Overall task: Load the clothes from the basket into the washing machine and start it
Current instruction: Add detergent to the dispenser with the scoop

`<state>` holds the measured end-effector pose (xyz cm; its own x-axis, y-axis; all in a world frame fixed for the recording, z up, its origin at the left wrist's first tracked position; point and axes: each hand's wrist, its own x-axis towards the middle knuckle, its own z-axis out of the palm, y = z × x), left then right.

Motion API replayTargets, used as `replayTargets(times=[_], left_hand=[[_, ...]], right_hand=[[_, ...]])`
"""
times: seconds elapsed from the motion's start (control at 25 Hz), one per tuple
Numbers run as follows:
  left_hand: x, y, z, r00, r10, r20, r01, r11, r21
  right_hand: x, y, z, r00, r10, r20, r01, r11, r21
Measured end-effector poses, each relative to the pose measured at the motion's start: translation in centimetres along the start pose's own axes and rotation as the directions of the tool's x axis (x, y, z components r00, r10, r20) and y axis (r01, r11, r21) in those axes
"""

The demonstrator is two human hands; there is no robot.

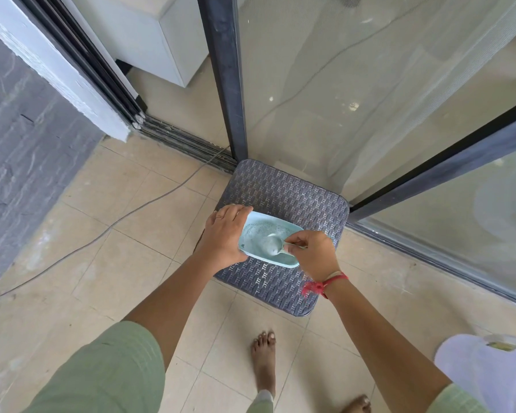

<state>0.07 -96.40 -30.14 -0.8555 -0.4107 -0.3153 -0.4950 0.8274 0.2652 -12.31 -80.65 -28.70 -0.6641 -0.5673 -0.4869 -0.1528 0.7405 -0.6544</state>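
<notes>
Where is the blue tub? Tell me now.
Head view, centre: the blue tub sits on the grey woven top, the left hand gripping its left edge, the right hand holding a spoon inside it.

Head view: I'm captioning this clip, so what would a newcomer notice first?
A pale blue tub of powder sits on a grey woven stool at centre. The left hand grips its left edge while the right hand pinches a scoop in the powder. A red thread circles the right wrist.

hands [225,234] hold tub [259,218] and spoon [273,248]
</notes>
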Motion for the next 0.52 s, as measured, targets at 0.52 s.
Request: replayTargets(times=[0.52], left_hand=[[-2.1, 0.6, 0.5, 0.999, -0.035, 0.032, 0.036, 0.999, -0.032]], right_hand=[[-2.6, 1.1, -1.0, 0.961, 0.273, 0.043, -0.249, 0.786, 0.566]])
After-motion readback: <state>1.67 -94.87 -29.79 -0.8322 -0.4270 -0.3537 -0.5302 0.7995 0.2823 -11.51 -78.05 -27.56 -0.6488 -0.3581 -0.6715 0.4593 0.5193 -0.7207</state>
